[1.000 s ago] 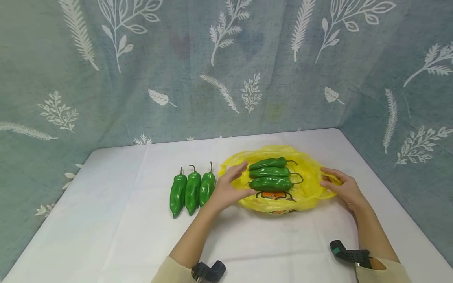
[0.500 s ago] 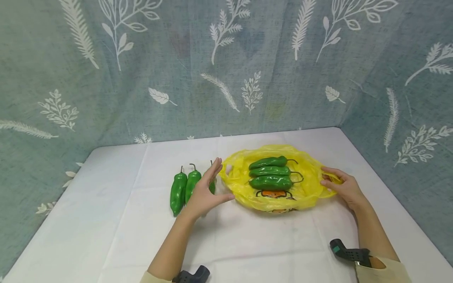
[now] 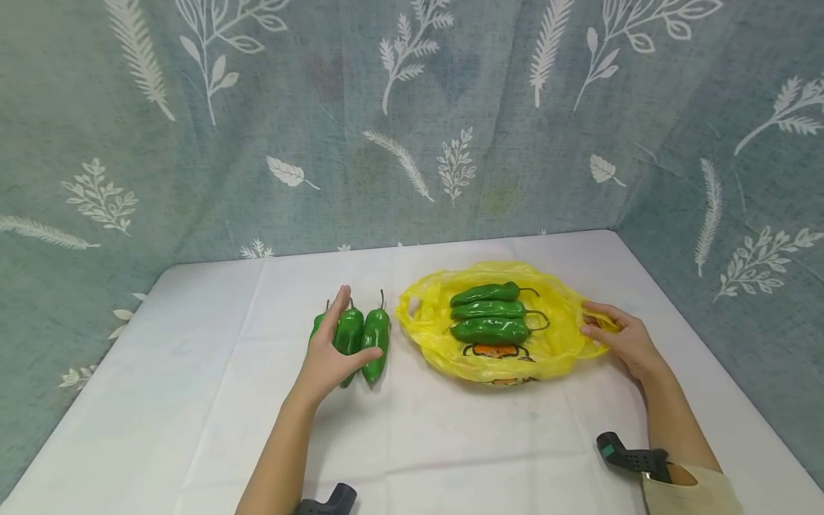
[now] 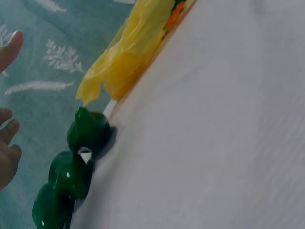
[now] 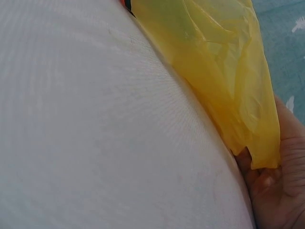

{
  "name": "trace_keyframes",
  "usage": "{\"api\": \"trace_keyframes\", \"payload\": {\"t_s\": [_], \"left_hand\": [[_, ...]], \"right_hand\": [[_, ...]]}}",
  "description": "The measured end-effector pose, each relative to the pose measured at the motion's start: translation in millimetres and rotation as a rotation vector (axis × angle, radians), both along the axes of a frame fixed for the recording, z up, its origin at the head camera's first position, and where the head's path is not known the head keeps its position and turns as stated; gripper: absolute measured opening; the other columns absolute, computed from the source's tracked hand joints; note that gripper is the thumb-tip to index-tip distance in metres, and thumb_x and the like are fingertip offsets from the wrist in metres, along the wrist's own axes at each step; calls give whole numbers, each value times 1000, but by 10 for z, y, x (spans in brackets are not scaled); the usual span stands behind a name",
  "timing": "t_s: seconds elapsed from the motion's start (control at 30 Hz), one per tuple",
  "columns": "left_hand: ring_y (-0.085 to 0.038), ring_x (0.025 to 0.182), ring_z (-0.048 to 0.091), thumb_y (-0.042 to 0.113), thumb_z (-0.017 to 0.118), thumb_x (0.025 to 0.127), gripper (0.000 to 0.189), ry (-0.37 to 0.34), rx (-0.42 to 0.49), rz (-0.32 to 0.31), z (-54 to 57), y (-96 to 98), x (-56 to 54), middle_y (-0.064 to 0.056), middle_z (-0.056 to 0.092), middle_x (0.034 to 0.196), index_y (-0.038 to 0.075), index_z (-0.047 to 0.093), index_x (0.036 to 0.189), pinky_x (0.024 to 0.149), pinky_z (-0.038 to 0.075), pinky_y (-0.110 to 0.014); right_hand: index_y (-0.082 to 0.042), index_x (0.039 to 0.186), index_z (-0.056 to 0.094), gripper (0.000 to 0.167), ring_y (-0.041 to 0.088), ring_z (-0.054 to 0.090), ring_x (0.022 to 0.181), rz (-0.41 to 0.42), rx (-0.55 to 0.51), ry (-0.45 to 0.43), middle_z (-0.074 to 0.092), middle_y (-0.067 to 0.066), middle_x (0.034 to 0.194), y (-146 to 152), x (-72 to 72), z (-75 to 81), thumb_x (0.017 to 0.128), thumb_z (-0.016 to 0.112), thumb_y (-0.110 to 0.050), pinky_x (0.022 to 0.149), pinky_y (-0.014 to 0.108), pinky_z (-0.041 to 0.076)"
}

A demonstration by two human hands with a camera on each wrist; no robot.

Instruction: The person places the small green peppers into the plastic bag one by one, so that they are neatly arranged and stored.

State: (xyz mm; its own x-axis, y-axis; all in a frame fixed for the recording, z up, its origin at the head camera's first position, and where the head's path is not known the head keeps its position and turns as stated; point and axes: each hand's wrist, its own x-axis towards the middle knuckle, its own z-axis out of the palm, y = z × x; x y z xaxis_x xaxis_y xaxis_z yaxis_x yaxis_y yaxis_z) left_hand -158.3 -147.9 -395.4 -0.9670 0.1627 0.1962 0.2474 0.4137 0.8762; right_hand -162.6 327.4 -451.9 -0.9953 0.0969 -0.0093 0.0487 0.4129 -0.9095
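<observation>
My left hand [image 3: 325, 363], thumb and fingers spread wide, hovers over three green chili peppers [image 3: 376, 342] lying side by side on the white table. It partly hides the leftmost pepper [image 3: 316, 327]. Those peppers [image 4: 69, 174] also show end-on in the left wrist view, with fingertips at its left edge. A yellow plastic bag [image 3: 438, 355] lies spread to their right, with three more green chili peppers [image 3: 492, 330] stacked in a row on it. My right hand [image 3: 627, 345] holds the bag's right handle; in the right wrist view the yellow plastic [image 5: 224, 71] runs down into the fingers.
A white cloth covers the table [image 3: 476, 443]. Behind and to the sides hangs a blue-green curtain [image 3: 257, 193] with white leaf prints. A black strap-on wrist camera [image 3: 634, 461] sits on the right forearm, and another [image 3: 331, 501] on the left.
My left hand has moved left, away from the bag and over to the loose peppers, staying spread. The right hand keeps its hold on the bag handle.
</observation>
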Motion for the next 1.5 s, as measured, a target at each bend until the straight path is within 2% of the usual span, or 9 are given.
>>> {"api": "trace_keyframes", "payload": {"t_s": [0.1,0.2,0.33,0.5,0.7,0.97,1.27,1.37,1.5], "left_hand": [[-23,145,12,15,80,75,103,-42,7,30,124,-42,63,0,18,158,25,12,153,114,12,-57],[-24,146,11,17,80,76,103,-39,-3,65,60,-143,28,0,15,158,24,12,153,114,12,-57],[-19,146,10,21,80,76,102,2,-1,105,-148,-330,-97,8,14,158,33,12,152,115,11,-55],[-20,146,11,19,80,76,103,30,26,115,-154,-443,-109,6,13,158,31,12,152,117,8,-50],[-19,146,11,16,78,77,102,20,74,125,-207,-520,-133,1,12,159,33,10,151,118,9,-43],[-19,146,10,15,77,78,104,-19,87,147,-305,-572,-146,0,9,159,21,6,153,118,11,-37],[-24,146,9,14,75,81,102,-84,99,167,-399,-664,-160,-1,5,160,22,3,153,118,12,-40],[-25,146,9,14,75,81,103,-108,79,167,-435,-672,-170,-2,5,159,23,2,153,117,13,-39],[-27,146,11,11,72,81,101,-132,1,167,-509,-668,-204,-8,7,159,24,3,153,117,15,-37]], "right_hand": [[0,137,45,69,-6,45,101,1,-12,-2,41,16,140,-3,-8,-1,85,69,-37,83,1,39],[-1,138,45,70,-5,43,102,-1,-2,-17,39,18,142,-9,-9,7,84,69,-39,83,0,38],[-2,139,44,71,-4,41,106,2,13,-32,36,21,146,-12,11,-1,85,68,-41,84,0,38],[-3,140,43,71,-6,43,103,1,9,-49,35,19,146,6,61,-32,85,68,-41,83,0,38],[-2,138,45,69,-6,44,101,5,12,-23,38,18,142,24,68,-29,85,69,-38,83,0,37],[1,139,43,70,-12,46,97,16,16,-29,36,22,143,38,76,-41,86,68,-38,82,0,38],[-2,138,45,69,-4,40,105,14,30,-22,36,21,145,25,18,-6,85,68,-40,82,0,37],[-2,138,46,69,-3,40,106,9,37,-28,36,21,145,19,8,9,85,68,-41,82,-1,37],[-2,137,46,69,-5,40,104,5,35,-24,37,20,144,9,4,15,85,69,-40,82,-1,36]]}}
